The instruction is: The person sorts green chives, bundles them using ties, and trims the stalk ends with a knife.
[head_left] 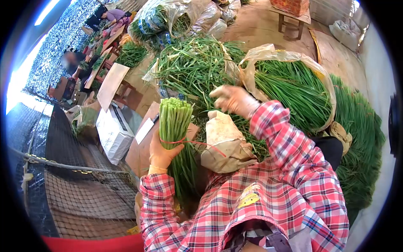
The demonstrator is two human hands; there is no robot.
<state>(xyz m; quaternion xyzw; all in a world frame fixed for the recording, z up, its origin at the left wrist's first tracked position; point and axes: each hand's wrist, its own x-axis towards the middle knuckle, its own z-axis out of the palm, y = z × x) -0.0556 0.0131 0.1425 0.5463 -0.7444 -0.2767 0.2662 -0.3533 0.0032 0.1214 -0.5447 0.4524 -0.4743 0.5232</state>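
Upright in my left hand [161,154] is a thick bundle of green stalks [173,119], cut ends up and leaves hanging down. A red tie [201,143] goes around the bundle, and its loose end sticks out to the right. My right hand [236,102] is raised in front of me, fingers apart and holding nothing, over the edge of a heap of loose greens [193,69]. Below it, a cloth-covered knee [226,143] lies right of the bundle. A knife [147,129] rests on a board [138,149] left of the bundle.
A plastic-lined sack [331,94] of long greens stands at the right, with more greens [357,147] beyond it. White box [115,132] and netting [88,201] lie left. Filled plastic bags [163,19] and a wooden bench [291,17] are ahead. Two people [115,17] sit far left.
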